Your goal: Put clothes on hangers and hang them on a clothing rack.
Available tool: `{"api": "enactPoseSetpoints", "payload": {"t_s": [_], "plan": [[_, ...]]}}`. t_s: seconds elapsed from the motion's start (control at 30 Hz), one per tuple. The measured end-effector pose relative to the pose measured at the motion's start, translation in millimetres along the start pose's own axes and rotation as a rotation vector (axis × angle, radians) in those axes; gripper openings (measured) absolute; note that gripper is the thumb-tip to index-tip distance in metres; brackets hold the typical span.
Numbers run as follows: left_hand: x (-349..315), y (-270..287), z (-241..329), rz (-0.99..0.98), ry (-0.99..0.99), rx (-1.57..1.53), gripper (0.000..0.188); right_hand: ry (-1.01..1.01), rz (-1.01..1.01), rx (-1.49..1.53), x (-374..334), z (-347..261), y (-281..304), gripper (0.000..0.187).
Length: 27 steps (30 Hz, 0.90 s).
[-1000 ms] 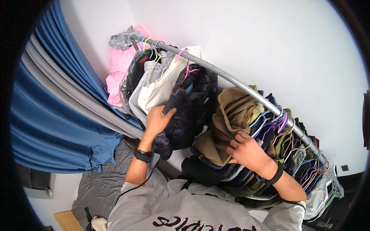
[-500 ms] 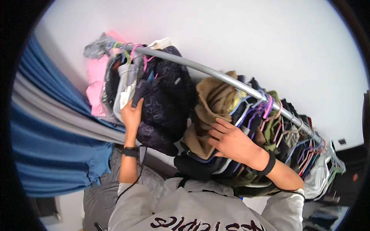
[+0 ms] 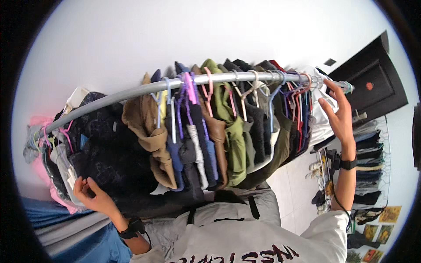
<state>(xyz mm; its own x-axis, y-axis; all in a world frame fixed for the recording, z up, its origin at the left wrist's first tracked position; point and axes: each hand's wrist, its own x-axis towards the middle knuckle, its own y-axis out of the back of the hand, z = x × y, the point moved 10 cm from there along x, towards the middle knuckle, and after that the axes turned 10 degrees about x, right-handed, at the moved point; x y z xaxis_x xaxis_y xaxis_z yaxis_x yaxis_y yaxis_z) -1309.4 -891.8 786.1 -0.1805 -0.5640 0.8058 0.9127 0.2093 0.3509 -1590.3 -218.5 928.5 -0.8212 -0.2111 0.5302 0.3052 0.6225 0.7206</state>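
Note:
A long grey metal rail (image 3: 144,90) crosses in front of me, hung with clothes. Over at its left part hangs a bulky black patterned jacket (image 3: 109,153); my left hand (image 3: 97,199) is in front of its lower left side, fingers loosely curled and apart, nothing visible in them. Beside that hand is a light grey garment (image 3: 61,162). My right hand (image 3: 341,115) is raised at the rail's right end, thumb and fingers spread, next to a white garment (image 3: 319,109). Whether its fingertips touch the rail or a hanger I cannot tell.
Mid-rail hang a brown hooded garment (image 3: 151,140), an olive green jacket (image 3: 237,153) and several others on coloured hangers. Blue curtain (image 3: 103,243) lies lower left. A dark door (image 3: 377,81) and a second rack of dark clothes (image 3: 368,153) stand at the right.
My view has swung right along the rail. My right hand has left the brown hooded garment for the rail's right end. My left hand has come away from the black jacket's edge.

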Motion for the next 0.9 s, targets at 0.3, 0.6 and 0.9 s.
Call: {"api": "enactPoseSetpoints", "payload": {"t_s": [0.3,0.6,0.9], "plan": [[-0.9,-24.5,322.7,-0.209,-0.739,-0.319,0.040,-0.492,-0.165,0.583,-110.8,263.2,-57.8,0.080],[-74.0,-132.5,505.9,-0.796,-1.120,-0.125,0.051,-0.408,-0.191,1.118,-76.7,270.3,-166.0,0.082],[-62.5,-125.6,486.2,-0.626,-1.006,-0.125,0.042,-0.379,-0.426,1.172,-54.5,181.7,-170.7,0.081]]}}
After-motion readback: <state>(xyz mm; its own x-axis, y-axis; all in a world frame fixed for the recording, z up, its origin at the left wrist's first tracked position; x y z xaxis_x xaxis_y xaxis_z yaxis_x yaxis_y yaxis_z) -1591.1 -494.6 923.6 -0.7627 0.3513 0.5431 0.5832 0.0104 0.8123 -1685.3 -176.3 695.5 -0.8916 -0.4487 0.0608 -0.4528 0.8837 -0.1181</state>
